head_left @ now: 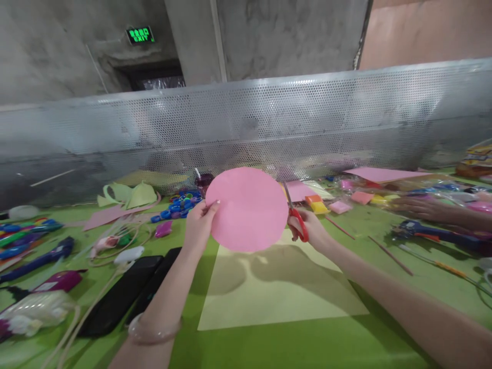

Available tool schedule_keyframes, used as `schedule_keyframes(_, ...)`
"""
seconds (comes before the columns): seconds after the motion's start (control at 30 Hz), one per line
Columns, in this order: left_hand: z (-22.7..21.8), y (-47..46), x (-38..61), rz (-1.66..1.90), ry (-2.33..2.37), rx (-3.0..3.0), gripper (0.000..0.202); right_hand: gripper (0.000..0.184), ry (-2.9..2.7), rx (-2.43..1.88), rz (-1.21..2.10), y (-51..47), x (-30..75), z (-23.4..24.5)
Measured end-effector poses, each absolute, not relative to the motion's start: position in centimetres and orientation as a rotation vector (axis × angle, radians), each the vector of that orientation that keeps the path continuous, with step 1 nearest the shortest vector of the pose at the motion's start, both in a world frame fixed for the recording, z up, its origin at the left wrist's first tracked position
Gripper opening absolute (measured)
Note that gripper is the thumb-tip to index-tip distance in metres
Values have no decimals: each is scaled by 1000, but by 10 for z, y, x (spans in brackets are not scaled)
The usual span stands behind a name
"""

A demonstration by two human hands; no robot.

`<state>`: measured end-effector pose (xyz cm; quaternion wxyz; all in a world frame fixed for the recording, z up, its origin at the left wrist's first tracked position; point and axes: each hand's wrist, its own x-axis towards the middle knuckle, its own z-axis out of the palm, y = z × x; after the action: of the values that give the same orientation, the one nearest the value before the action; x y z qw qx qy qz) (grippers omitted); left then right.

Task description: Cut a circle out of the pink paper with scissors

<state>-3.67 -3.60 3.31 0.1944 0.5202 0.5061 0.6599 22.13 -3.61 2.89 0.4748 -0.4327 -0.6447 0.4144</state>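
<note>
A round disc of pink paper (248,210) is held up over the table, pinched at its left edge by my left hand (200,223). Red-handled scissors (302,225) sit in my right hand (309,230), with the fingers round the handles. Their blades point up and away beside the disc's right edge; whether they touch the paper I cannot tell. Below the disc lies a pale yellow paper sheet (280,302) with shadows of the hands and disc on it.
On the left are black phone-like slabs (121,294), cables and a glue-gun-like blue tool (46,261). Blue caps (179,205) and paper scraps (125,207) lie behind. Clay packets (319,205) are at right, near another person's hand (418,207). A perforated metal barrier (246,128) runs along the back.
</note>
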Motion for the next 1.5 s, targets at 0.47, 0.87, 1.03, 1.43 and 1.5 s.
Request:
schedule_keyframes(0.47, 31, -32, -42, 1844, 1320, 1407, 41, 15, -1587, -1061, 1056, -42, 216, 25)
schedule_keyframes(0.87, 33, -33, -42, 1842, 1287, 1346, 38, 11, -1644, -1053, 1053, -42, 218, 26)
schedule_keyframes(1.03, 33, -33, -42, 1840, 1227, 1287, 36, 9, -1664, -1078, 1030, -42, 219, 26)
schedule_keyframes(1.43, 32, -33, -43, 1818, 1215, 1266, 38, 13, -1704, -1089, 1010, -40, 220, 25)
schedule_keyframes(1.5, 31, -32, -44, 1817, 1216, 1273, 38, 12, -1703, -1091, 1010, -39, 220, 25)
